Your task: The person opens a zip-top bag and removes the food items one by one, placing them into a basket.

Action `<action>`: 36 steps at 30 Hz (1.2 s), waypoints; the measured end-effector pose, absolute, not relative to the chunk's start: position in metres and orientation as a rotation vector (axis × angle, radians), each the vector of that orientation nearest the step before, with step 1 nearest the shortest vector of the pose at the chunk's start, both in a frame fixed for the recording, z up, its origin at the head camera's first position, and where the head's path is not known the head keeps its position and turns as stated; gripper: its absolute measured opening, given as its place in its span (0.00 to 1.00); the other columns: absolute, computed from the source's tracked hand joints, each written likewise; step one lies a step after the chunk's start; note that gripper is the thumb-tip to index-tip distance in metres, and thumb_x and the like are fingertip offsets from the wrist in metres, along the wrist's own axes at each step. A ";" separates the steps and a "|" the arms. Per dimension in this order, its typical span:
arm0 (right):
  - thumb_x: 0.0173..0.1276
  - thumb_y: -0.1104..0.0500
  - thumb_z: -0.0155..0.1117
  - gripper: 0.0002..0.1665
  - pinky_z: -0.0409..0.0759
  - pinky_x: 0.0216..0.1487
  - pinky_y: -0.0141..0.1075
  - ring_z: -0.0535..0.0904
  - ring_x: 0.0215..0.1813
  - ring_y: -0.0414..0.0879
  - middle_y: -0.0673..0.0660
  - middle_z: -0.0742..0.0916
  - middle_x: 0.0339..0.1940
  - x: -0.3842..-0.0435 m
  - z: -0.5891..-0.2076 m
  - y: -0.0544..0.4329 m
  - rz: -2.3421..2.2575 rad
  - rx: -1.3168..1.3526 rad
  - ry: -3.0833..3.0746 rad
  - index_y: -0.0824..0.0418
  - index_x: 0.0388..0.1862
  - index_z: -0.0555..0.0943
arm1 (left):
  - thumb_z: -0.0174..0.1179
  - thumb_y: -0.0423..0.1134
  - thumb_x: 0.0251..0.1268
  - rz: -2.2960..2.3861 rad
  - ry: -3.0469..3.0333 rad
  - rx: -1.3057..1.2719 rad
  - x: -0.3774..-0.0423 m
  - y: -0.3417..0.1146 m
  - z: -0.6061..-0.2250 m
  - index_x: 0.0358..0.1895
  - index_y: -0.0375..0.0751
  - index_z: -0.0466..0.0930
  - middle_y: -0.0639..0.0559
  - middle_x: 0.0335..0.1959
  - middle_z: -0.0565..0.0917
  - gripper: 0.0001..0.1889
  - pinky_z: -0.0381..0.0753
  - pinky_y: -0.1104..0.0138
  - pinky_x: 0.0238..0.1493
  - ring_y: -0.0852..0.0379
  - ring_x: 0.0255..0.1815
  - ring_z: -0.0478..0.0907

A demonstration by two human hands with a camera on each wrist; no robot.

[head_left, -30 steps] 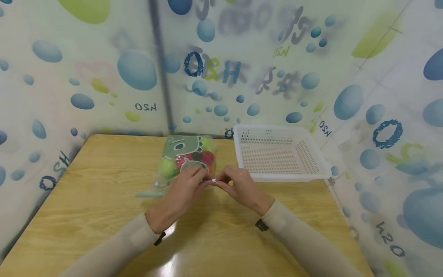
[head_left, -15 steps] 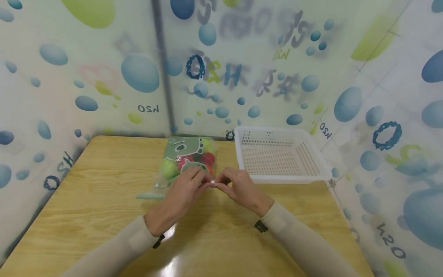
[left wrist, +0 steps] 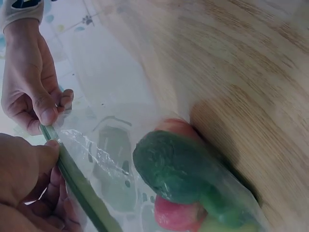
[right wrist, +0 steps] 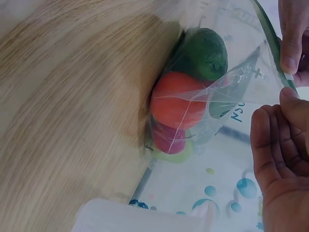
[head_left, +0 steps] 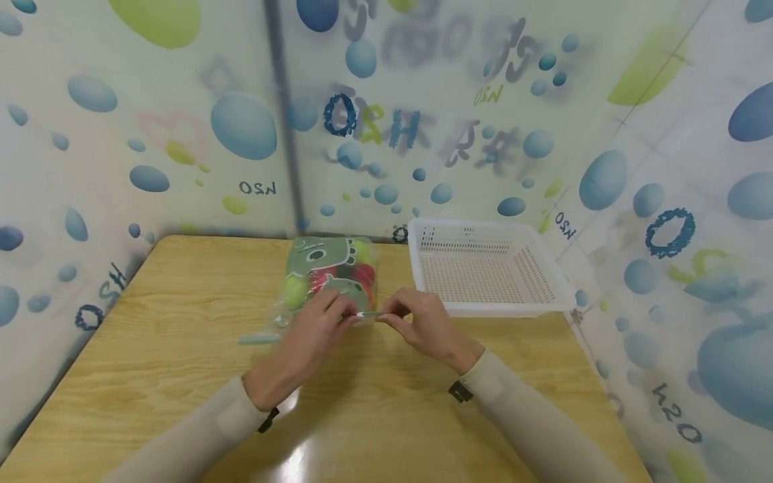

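Note:
A clear zip bag (head_left: 314, 256) with a green cartoon print lies on the table, bulging with round produce. Through the plastic show a dark green piece (left wrist: 169, 164), an orange-red one (right wrist: 178, 100) and a pink one (left wrist: 176, 212). My left hand (head_left: 311, 332) pinches the bag's green zip strip (left wrist: 79, 186) near a small white slider (head_left: 361, 314). With thumb and fingertips, my right hand (head_left: 430, 330) pinches the strip's right end. A short stretch of strip shows between the two hands. The left hand covers part of the bag's front in the head view.
A white plastic basket (head_left: 489, 310) with slotted sides stands right of the bag, near the back wall. The wooden table (head_left: 199, 288) meets walls printed with blue and green bubbles (head_left: 244, 127). The strip's left end (head_left: 258, 339) sticks out past my left hand.
My left hand has moved a little left along the zip strip, the white slider with it. Green strip now shows between the hands, where the fingertips were close together before.

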State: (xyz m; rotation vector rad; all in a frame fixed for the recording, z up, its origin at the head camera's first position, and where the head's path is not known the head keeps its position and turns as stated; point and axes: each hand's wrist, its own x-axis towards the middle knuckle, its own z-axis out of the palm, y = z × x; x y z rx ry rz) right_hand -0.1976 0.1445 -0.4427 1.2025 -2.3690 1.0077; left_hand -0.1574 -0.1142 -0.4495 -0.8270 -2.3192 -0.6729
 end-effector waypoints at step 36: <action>0.81 0.66 0.79 0.08 0.94 0.48 0.28 0.98 0.44 0.43 0.55 0.98 0.47 -0.199 -0.442 0.148 1.184 1.105 -2.387 0.60 0.54 0.95 | 0.84 0.28 0.65 -0.550 -2.249 -0.796 -0.154 -0.159 -0.455 0.47 0.39 0.90 0.47 0.43 0.89 0.13 0.89 0.56 0.42 0.49 0.43 0.84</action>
